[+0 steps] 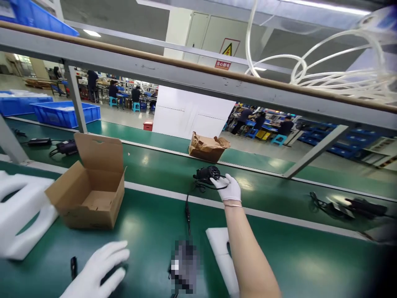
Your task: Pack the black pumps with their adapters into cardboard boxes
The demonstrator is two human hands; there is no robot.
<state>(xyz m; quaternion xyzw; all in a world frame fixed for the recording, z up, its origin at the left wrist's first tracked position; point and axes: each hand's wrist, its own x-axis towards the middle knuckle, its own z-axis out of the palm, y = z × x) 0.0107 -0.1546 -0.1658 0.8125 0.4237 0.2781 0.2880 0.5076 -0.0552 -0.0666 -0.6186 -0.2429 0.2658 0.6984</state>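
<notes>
At the belt in the middle, my right hand [230, 188], in a white glove, has its fingers at the near right side of a round black motor-like device [207, 172] with a ribbed end and a black cable. The fingers appear closed on the device, though their tips are partly hidden. My left hand [104, 265], gloved too, hovers at the lower left with fingers apart and nothing in them. Beside it lies a small black plug-like piece [73, 267]. Between my hands is a dark, pixelated object [186, 265], with a black cable [187, 213] running up from it.
An open cardboard box [89, 203] stands left, beside white foam [25, 215]. Another foam piece [221, 256] lies under my right forearm. A paper-filled carton [208, 148] is behind the belt. More black devices lie left and right [366, 207]. A shelf rail [198, 68] crosses above.
</notes>
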